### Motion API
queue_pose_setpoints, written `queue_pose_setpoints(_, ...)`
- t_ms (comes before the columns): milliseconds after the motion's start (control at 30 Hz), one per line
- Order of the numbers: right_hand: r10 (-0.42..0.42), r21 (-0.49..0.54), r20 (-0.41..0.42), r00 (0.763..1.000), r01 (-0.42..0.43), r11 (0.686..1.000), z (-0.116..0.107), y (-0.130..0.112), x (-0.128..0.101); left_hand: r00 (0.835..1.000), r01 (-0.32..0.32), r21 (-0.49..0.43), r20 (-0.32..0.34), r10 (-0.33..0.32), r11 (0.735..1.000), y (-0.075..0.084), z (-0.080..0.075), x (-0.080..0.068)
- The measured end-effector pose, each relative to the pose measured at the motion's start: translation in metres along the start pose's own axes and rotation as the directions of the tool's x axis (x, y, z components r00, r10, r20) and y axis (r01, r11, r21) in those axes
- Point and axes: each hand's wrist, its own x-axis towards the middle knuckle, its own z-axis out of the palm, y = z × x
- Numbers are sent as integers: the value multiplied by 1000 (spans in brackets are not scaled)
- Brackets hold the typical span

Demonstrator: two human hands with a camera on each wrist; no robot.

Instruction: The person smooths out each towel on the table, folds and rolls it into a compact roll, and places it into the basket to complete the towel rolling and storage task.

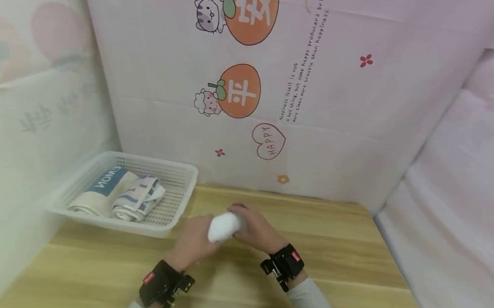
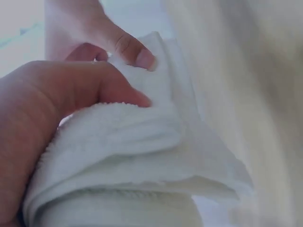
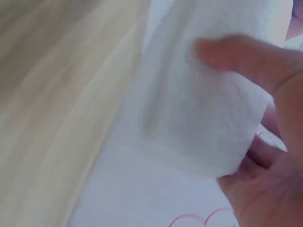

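Note:
Both hands grip a rolled or folded white towel (image 1: pixel 223 226) above the wooden table, in the middle of the head view. My left hand (image 1: pixel 194 242) holds its left end, and my right hand (image 1: pixel 256 230) has the other end. Close up in the left wrist view, the towel (image 2: pixel 113 135) shows a fuzzy surface, stacked layers and a loose corner flap, with both thumbs pressing on top. Across the towel (image 3: pixel 208 109) in the right wrist view lies the right thumb, while the fingers curl around behind it, partly hidden.
At the back left of the wooden table (image 1: pixel 327 245) sits a white plastic basket (image 1: pixel 177 195). Inside it lie a cream rolled towel with a blue band (image 1: pixel 109 182) and a striped rolled towel (image 1: pixel 133 204). Printed cloth walls (image 1: pixel 155 83) border the table.

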Motion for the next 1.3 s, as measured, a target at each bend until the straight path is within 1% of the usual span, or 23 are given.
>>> queue_pose_setpoints(100, -3, -3, -78, 997, 2, 1000, 1, -10, 20, 995, 95, 3, -42, -95, 995, -12, -22, 6)
queue_pose_setpoints(167, -8, -18, -110, 994, 6, 1000, 4, -16, 31, 984, 156, 6, -84, -155, 988, -23, -34, 8)
queue_pose_setpoints(233, -18, -28, -113, 993, 15, 999, 9, -21, 40, 971, 204, 3, -127, -202, 979, -34, -45, 10)
queue_pose_setpoints(333, -37, -18, -76, 996, 36, 999, 21, -29, 51, 952, 261, -19, -161, -261, 965, -51, -58, 11)
queue_pose_setpoints(467, -57, 11, 1, 998, 57, 998, 42, -41, 64, 934, 318, -37, -159, -320, 947, -69, -74, 15)
queue_pose_setpoints(567, -69, 17, 62, 996, 68, 998, 58, -52, 75, 920, 359, -46, -149, -362, 932, -81, -80, 18)
queue_pose_setpoints(667, -81, 12, 124, 989, 80, 997, 72, -64, 84, 910, 389, -52, -138, -392, 920, -92, -83, 22)
queue_pose_setpoints(767, -92, 7, 182, 979, 93, 996, 85, -72, 91, 900, 418, -57, -114, -422, 907, -103, -82, 25)
queue_pose_setpoints(867, -100, -31, 219, 971, 110, 993, 94, -75, 95, 890, 445, -40, -86, -447, 895, -113, -80, 30)
queue_pose_setpoints(1000, -127, -78, 223, 966, 148, 986, 102, -74, 99, 876, 483, 1, -14, -483, 876, -125, -79, 38)
queue_pose_setpoints(1067, -140, -76, 222, 965, 160, 984, 104, -75, 102, 865, 501, 6, 30, -501, 866, -131, -78, 43)
queue_pose_setpoints(1167, -150, -57, 228, 962, 167, 984, 106, -77, 106, 859, 505, 6, 99, -503, 863, -140, -78, 50)
queue_pose_setpoints(1300, -167, -49, 240, 956, 184, 982, 109, -79, 111, 853, 495, 18, 177, -490, 869, -152, -76, 58)
